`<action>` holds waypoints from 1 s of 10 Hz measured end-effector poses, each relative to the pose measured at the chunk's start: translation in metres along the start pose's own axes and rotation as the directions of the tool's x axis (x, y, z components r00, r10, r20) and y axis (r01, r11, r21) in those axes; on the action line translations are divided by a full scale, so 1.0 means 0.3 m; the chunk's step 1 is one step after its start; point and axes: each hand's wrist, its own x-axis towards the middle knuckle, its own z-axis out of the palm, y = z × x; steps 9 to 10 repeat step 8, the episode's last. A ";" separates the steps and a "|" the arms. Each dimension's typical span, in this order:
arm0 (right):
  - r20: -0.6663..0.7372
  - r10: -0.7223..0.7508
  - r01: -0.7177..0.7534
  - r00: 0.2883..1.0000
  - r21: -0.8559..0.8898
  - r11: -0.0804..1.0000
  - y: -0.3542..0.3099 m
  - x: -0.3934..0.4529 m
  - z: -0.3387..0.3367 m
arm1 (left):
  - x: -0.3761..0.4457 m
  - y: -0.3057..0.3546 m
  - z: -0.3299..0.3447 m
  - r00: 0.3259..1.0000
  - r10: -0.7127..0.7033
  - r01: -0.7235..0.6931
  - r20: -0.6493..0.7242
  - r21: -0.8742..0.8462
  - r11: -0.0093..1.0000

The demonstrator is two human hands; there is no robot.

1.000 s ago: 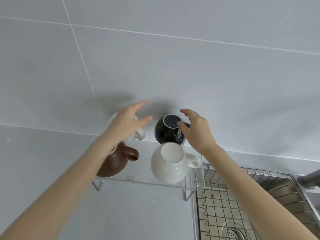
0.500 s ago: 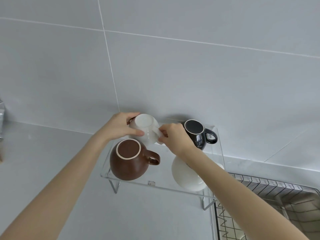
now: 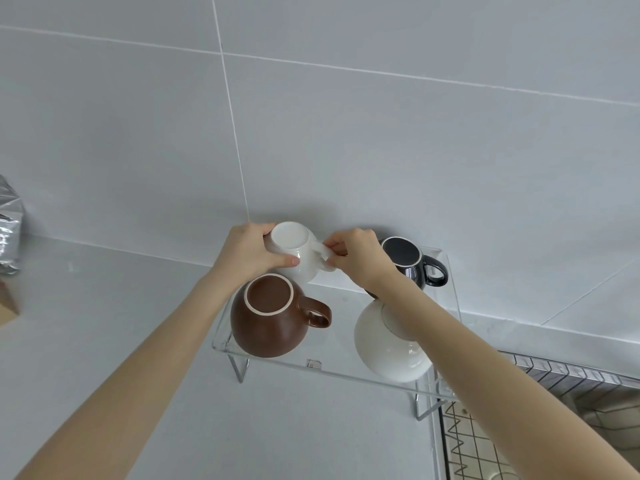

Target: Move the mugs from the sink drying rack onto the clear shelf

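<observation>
White mug (image 3: 297, 252), upside down at the shelf's (image 3: 346, 374) 11 o'clock corner: left hand (image 3: 250, 252) wraps its body, right hand (image 3: 356, 255) pinches the handle. Risk: nudging the brown mug (image 3: 268, 315) at 6 o'clock.

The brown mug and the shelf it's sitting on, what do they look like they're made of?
The brown mug looks like ceramic with a matte brown glaze; a pale unglazed ring shows around its upturned base. The shelf looks like clear acrylic, though glass can't be ruled out: the counter shows through it, and its edges catch bright highlights.
</observation>
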 end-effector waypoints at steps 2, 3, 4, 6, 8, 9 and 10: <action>-0.007 0.001 -0.001 1.000 0.014 1.000 0.004 -0.004 0.002 | -0.002 -0.005 0.009 1.000 -0.004 0.004 -0.009 0.006 1.000; -0.016 -0.009 0.009 1.000 0.005 1.000 0.010 -0.002 0.006 | -0.002 -0.006 0.010 1.000 -0.012 0.012 -0.010 0.007 1.000; -0.013 -0.009 0.009 1.000 -0.004 1.000 0.009 -0.004 0.009 | -0.002 -0.004 0.011 1.000 -0.018 0.018 -0.006 -0.007 1.000; -0.002 0.002 -0.002 1.000 -0.063 0.998 0.005 -0.011 0.009 | 0.009 0.029 0.004 0.997 -0.067 0.064 0.026 0.103 0.993; 0.077 0.010 0.001 0.997 -0.142 0.990 -0.046 -0.113 -0.051 | -0.009 0.103 0.035 0.994 -0.100 0.070 0.052 0.406 0.911; 0.077 0.010 0.001 0.997 -0.142 0.990 -0.046 -0.113 -0.051 | -0.009 0.103 0.035 0.994 -0.100 0.070 0.052 0.406 0.911; 0.077 0.010 0.001 0.997 -0.142 0.990 -0.046 -0.113 -0.051 | -0.009 0.103 0.035 0.994 -0.100 0.070 0.052 0.406 0.911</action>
